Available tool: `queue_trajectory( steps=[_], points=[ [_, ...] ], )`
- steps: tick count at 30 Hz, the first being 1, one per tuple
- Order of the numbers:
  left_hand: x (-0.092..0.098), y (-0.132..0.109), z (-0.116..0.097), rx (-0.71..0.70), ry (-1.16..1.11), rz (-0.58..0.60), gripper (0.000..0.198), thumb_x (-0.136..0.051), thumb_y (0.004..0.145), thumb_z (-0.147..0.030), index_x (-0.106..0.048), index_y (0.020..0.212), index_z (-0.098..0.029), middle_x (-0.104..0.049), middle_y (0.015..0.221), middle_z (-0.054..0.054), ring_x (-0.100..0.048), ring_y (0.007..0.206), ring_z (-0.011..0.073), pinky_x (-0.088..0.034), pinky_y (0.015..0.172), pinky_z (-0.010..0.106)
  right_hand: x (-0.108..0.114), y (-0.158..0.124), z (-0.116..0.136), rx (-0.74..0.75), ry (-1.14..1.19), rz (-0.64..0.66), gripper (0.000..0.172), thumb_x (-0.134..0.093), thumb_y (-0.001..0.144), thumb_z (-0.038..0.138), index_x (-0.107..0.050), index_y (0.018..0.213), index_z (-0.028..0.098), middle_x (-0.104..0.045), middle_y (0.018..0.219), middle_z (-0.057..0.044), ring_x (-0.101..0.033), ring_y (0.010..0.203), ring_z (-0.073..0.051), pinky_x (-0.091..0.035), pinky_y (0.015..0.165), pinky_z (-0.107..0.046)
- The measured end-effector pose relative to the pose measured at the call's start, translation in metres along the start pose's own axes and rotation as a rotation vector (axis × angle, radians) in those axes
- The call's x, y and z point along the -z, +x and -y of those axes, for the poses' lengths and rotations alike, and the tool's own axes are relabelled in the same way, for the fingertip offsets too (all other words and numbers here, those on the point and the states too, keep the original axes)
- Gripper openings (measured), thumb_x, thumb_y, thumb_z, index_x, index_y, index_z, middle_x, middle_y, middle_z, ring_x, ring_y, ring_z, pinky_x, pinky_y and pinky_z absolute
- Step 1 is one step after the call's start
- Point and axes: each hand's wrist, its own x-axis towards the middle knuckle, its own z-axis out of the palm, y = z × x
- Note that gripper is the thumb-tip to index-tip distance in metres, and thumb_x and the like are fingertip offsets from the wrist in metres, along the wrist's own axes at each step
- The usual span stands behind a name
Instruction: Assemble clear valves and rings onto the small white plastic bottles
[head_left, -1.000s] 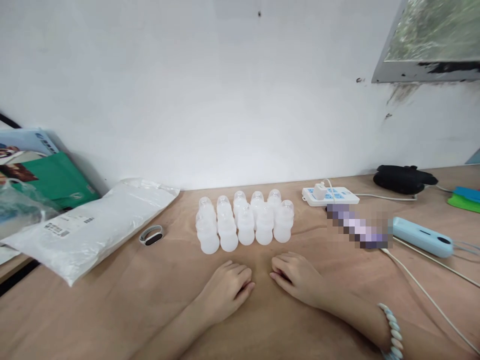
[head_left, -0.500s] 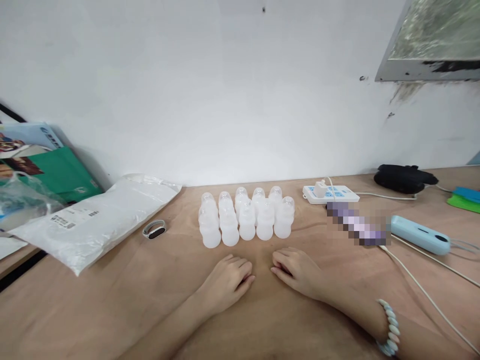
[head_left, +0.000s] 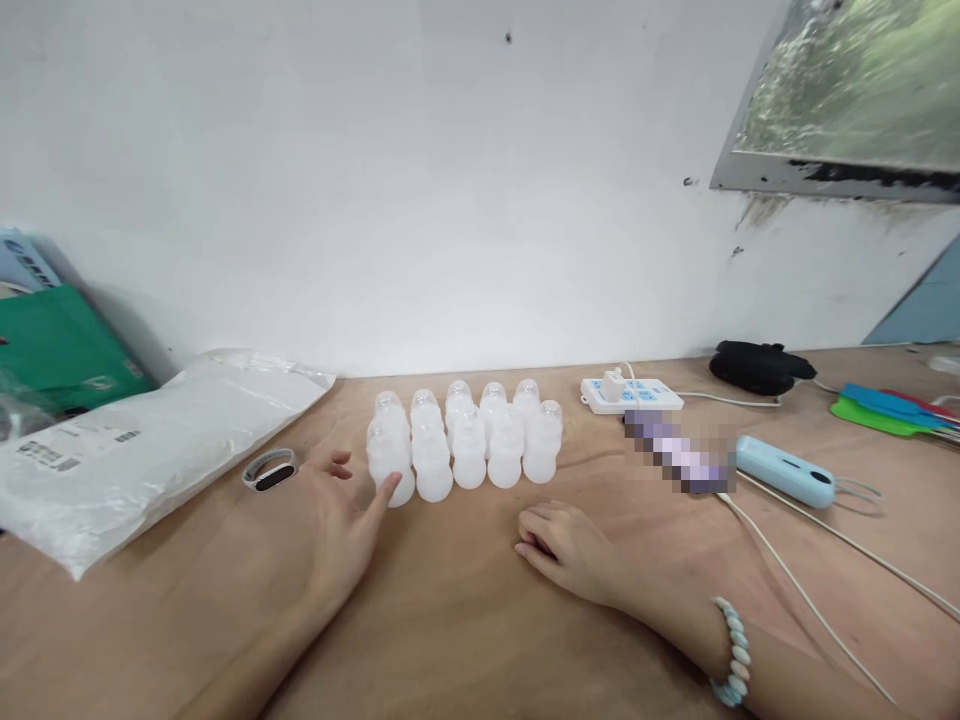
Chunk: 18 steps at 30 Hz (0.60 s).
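Observation:
Several small frosted white bottles [head_left: 433, 470] with clear domed caps stand upright in two rows on the table, close together. My left hand [head_left: 341, 515] is at the left end of the group with thumb and fingers spread. Its thumb tip reaches the front-left bottle [head_left: 391, 462]; whether it touches is hard to tell. Nothing is held in that hand. In front of the rows, my right hand [head_left: 568, 548] rests on the tabletop with its fingers curled closed, apart from the bottles, and no object shows in it.
Left of my left hand lies a grey fitness band [head_left: 271, 470], with a white plastic mailing bag [head_left: 161, 430] beyond. To the right are a power strip [head_left: 645, 394], a blurred purple object [head_left: 679, 450], a light blue device [head_left: 784, 470], cables and a black case [head_left: 757, 367]. A wall stands behind.
My left hand has moved left and forward from the table's middle to the left end of the bottles, its fingers opening. My right hand stays resting. The view has shifted rightward.

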Motion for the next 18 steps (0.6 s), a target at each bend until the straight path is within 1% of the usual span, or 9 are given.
queue_trajectory(
  steps=[2,4,6,9,12,14,16,17,18],
  points=[
    [0.000,0.010,0.006,-0.003,0.093,0.121,0.057,-0.060,0.080,-0.059,-0.038,0.117,-0.021,-0.041,0.118,0.011,-0.049,0.112,0.0350,-0.047,0.094,0.055,-0.001,0.000,-0.001,0.002,0.005,-0.004,0.022,-0.055,0.088,0.015,-0.042,0.071,0.022,-0.060,0.075,0.000,-0.054,0.069,-0.017,-0.036,0.066,-0.027],
    [0.001,0.015,0.007,-0.015,0.148,0.226,0.051,-0.061,0.080,-0.059,-0.046,0.110,-0.020,-0.043,0.116,0.010,-0.049,0.116,0.0378,-0.047,0.097,0.057,-0.002,0.000,-0.002,0.003,0.012,-0.010,0.022,-0.055,0.088,0.015,-0.043,0.072,0.022,-0.060,0.075,0.000,-0.054,0.070,-0.017,-0.036,0.066,-0.028],
    [0.005,0.016,0.006,-0.031,0.172,0.273,0.040,-0.058,0.084,-0.055,-0.051,0.104,-0.020,-0.046,0.113,0.008,-0.052,0.114,0.0362,-0.048,0.096,0.053,-0.003,0.000,-0.003,0.005,0.021,-0.015,0.021,-0.055,0.088,0.015,-0.043,0.072,0.022,-0.060,0.075,0.000,-0.054,0.070,-0.017,-0.036,0.066,-0.028],
    [0.012,0.011,0.005,-0.092,0.231,0.288,0.032,-0.053,0.089,-0.048,-0.052,0.106,-0.021,-0.051,0.111,0.007,-0.055,0.110,0.0344,-0.049,0.093,0.051,-0.004,0.000,-0.005,0.009,0.035,-0.026,0.021,-0.056,0.088,0.015,-0.044,0.072,0.021,-0.060,0.075,0.000,-0.054,0.070,-0.017,-0.036,0.067,-0.028],
    [0.021,-0.003,0.005,-0.174,0.243,0.298,0.028,-0.055,0.086,-0.044,-0.051,0.104,-0.022,-0.059,0.105,0.008,-0.057,0.103,0.0351,-0.048,0.090,0.053,-0.002,-0.001,-0.004,0.010,0.054,-0.049,0.021,-0.057,0.088,0.016,-0.045,0.070,0.021,-0.060,0.073,0.000,-0.055,0.069,-0.017,-0.038,0.066,-0.028],
    [0.026,-0.017,0.000,-0.246,0.214,0.328,0.026,-0.057,0.081,-0.041,-0.052,0.099,-0.023,-0.062,0.095,0.007,-0.060,0.093,0.0337,-0.050,0.083,0.051,0.001,-0.004,0.000,0.004,0.074,-0.081,0.019,-0.053,0.090,0.018,-0.047,0.072,0.021,-0.060,0.072,-0.001,-0.055,0.067,-0.017,-0.039,0.064,-0.028],
    [0.028,-0.034,-0.012,-0.325,0.180,0.368,0.025,-0.059,0.074,-0.036,-0.052,0.094,-0.023,-0.063,0.086,0.006,-0.061,0.081,0.0312,-0.051,0.072,0.046,0.005,-0.010,0.009,0.008,0.108,-0.126,0.012,-0.048,0.095,0.025,-0.053,0.084,0.021,-0.062,0.073,-0.001,-0.057,0.066,-0.017,-0.042,0.064,-0.028],
    [0.028,-0.042,-0.020,-0.368,0.163,0.398,0.024,-0.059,0.070,-0.034,-0.053,0.090,-0.023,-0.063,0.082,0.005,-0.060,0.076,0.0294,-0.051,0.066,0.042,0.007,-0.013,0.014,0.035,0.141,-0.162,0.013,-0.047,0.096,0.031,-0.055,0.095,0.020,-0.064,0.077,-0.003,-0.058,0.068,-0.018,-0.044,0.065,-0.029],
    [0.028,-0.050,-0.030,-0.420,0.141,0.442,0.020,-0.058,0.067,-0.028,-0.052,0.085,-0.024,-0.063,0.080,0.004,-0.061,0.074,0.0279,-0.050,0.064,0.040,0.010,-0.017,0.021,0.080,0.183,-0.200,0.023,-0.047,0.096,0.039,-0.054,0.106,0.019,-0.067,0.083,-0.005,-0.061,0.071,-0.019,-0.046,0.068,-0.030]
  ],
)
